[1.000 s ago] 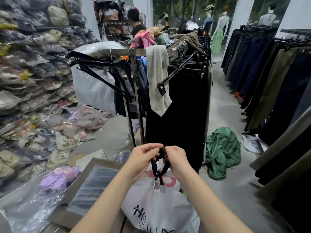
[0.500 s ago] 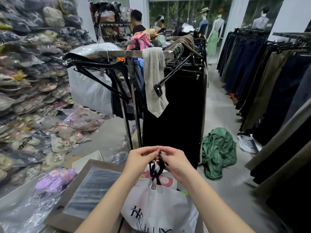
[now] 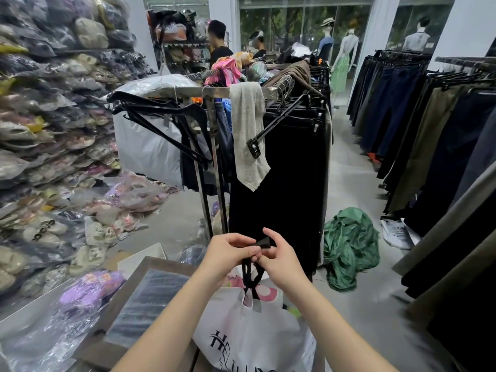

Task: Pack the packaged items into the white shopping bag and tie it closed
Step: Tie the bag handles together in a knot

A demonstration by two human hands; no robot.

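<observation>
The white bag (image 3: pixel 249 334) is seen low in the middle of the view, at the near edge of the table (image 3: pixel 150 264), with black lettering on its side and something pink showing at its mouth. Its black ribbon (image 3: pixel 251 272) is drawn up from the mouth to the two hands, which are held close together just above it. The left hand (image 3: pixel 226 252) is closed in a pinching grip on the ribbon, thumb and fingers pressed together. The right hand (image 3: pixel 279 257) is likewise closed on it, and a short flat end of ribbon is seen standing out between the two thumbs. A purple packet (image 3: pixel 88 288) in clear wrap lies on the table to the left. A green cloth (image 3: pixel 349 245) lies crumpled on the floor to the right, beside a rack (image 3: pixel 281 162) of dark garments.
</observation>
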